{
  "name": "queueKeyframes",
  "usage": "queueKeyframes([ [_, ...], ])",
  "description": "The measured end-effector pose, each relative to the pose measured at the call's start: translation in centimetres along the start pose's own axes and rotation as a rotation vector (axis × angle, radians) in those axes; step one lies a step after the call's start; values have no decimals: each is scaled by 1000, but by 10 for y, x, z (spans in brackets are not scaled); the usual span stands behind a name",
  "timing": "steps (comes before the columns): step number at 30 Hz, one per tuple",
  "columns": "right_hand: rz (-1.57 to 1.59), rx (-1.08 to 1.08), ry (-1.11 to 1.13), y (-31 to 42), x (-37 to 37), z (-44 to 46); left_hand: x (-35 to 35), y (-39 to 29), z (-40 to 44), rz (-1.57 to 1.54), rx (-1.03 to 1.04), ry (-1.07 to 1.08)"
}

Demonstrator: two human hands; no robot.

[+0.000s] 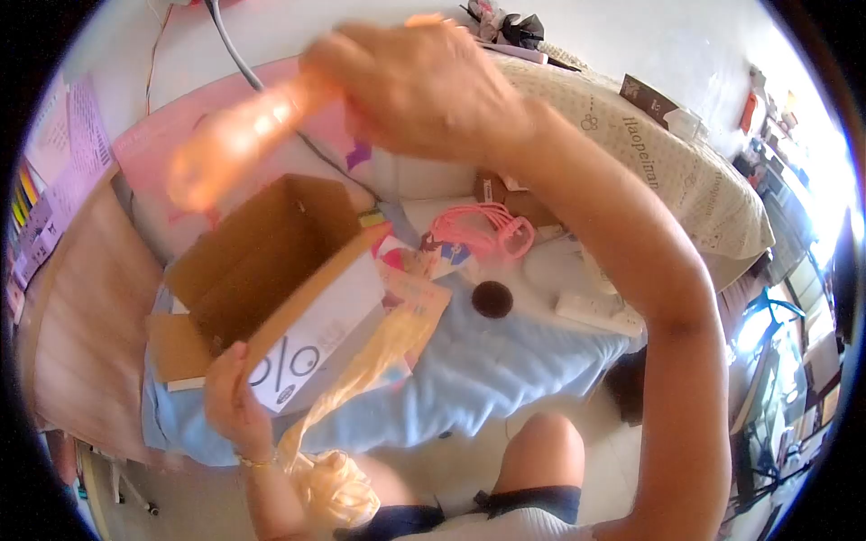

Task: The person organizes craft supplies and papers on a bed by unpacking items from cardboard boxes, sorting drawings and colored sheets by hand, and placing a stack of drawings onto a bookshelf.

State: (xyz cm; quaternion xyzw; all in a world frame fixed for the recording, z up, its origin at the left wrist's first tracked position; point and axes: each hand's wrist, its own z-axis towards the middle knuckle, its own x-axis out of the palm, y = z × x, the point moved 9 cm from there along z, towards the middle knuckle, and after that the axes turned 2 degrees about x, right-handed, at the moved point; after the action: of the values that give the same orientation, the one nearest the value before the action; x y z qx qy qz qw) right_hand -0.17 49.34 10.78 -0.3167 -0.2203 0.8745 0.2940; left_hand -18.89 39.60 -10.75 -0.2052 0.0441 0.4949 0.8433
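My right hand (406, 90) is raised at the top, above the box, its fingers wrapped round a long, shiny orange thing (239, 149). That thing is smeared by motion, so its kind does not show. At the lower left my left hand (233, 397) grips the near edge of an open cardboard box (334, 334), brown inside and white outside with black print. The box stands tilted, and the part of its inside that shows looks bare. Shiny yellow fabric (334, 491) lies by my left forearm and lap, and a yellow strip (370, 361) runs up beside the box.
A light blue cloth (487, 388) covers the surface under the box. Toward the middle lie a dark round disc (492, 299), a pink plastic thing (483, 227) and printed papers (419, 298). Behind, a patterned beige cover (631, 144) drapes a raised surface; a wooden panel (86, 325) stands left.
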Motion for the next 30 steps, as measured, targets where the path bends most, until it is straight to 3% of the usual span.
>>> queueKeyframes([
  [7,153,-75,148,38,49,-42,-42,0,7,198,164,-182],
  [8,119,-109,111,51,59,-53,-40,5,4,184,151,-165],
  [12,-88,-148,353,76,120,-111,-22,25,-14,206,107,-16],
  [15,-212,-79,496,55,155,-144,-20,42,-30,48,44,-99],
  [16,-234,-20,553,41,159,-147,-16,39,-30,158,80,-10],
  [18,-410,-84,700,26,173,-154,-13,39,-35,151,176,-34],
  [21,-637,-182,571,-10,185,-168,-8,39,-42,151,264,-86],
  [24,-406,228,656,-74,181,-137,-7,35,-41,176,315,-87],
  [30,-489,399,661,-147,187,-153,-7,36,-45,234,366,11],
])
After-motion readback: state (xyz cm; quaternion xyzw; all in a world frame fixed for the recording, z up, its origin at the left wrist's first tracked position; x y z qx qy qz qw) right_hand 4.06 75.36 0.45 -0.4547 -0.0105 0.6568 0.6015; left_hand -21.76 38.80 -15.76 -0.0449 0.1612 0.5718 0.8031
